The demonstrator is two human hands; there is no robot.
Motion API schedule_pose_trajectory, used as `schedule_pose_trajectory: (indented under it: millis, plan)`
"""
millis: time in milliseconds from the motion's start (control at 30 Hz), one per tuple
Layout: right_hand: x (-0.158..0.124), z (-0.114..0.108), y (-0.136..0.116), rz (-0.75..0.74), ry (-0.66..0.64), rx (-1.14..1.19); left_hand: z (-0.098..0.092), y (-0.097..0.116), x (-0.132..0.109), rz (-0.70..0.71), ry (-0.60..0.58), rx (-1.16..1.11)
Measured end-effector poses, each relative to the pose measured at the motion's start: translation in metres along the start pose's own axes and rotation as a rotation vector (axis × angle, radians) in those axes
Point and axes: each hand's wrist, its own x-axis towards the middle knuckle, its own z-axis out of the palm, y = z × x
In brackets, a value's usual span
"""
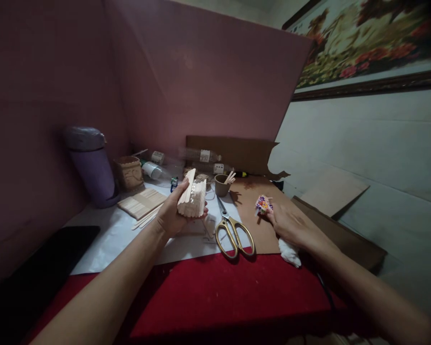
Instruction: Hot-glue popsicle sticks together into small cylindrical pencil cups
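My left hand [175, 207] is closed around a cut clear plastic bottle piece [198, 192] with pale wooden craft sticks [188, 188] standing side by side along its outside. Part of the clear wall shows between the sticks. Over the cardboard at the right, my right hand [288, 223] has its fingers closed on a small thing with a colourful flower pattern [263, 204]; its kind I cannot make out. Under that wrist lies a crumpled white tissue [290, 253]. Gold-handled scissors [233, 234] rest between the two hands, blades pointing away from me.
A bundle of craft sticks [141, 202] lies at the left, near a purple tumbler [93, 175] and a brown decorated pot [128, 173]. Behind are plastic bottles [153, 170] and a small cup [221, 187] holding sticks. Cardboard [262, 239] and white paper [104, 239] cover the red cloth [215, 292].
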Motion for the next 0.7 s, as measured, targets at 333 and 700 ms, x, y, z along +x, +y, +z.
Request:
schedule_pose_trajectory:
  millis: [333,700]
  plan:
    - [-0.014,-0.038,-0.056,-0.182,0.094,-0.211,0.0,0.008,0.0,0.169,0.072,-0.009]
    - [0.005,-0.036,-0.181,-0.307,-0.282,0.177,-0.003,0.015,0.004,0.252,0.26,-0.229]
